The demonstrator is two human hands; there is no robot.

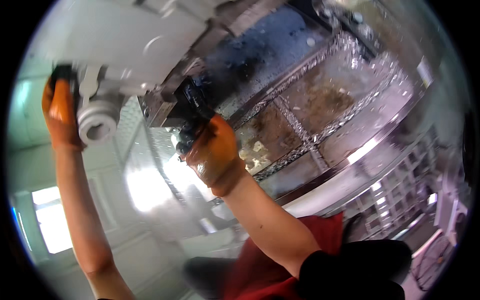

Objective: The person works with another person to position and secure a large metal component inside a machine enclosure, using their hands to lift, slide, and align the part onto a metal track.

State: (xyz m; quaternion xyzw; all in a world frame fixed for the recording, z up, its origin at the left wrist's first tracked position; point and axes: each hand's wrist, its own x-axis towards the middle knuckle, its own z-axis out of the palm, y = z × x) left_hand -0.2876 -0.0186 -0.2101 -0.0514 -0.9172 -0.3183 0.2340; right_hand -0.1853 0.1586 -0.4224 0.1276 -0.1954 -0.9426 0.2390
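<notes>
My left hand (pixel 62 112), in an orange glove with dark finger parts, is raised at the far left. Its fingers curl around a dark edge or handle beside a round grey metal collar (pixel 97 124) on the machine; what exactly they grip is hidden. My right hand (pixel 214 156), gloved alike and wet, is closed beneath a blocky metal fixture (pixel 159 106). The black fingers blend into a dark part (pixel 192 97) there, so I cannot make out what they hold.
A large pale machine head (pixel 120 35) hangs above both hands. Beyond the right hand, metal shavings (pixel 295 120) line a wet, stained machine bed (pixel 322 92). A grid-like rack (pixel 395 185) stands at the right. Bright windows (pixel 52 220) show at lower left.
</notes>
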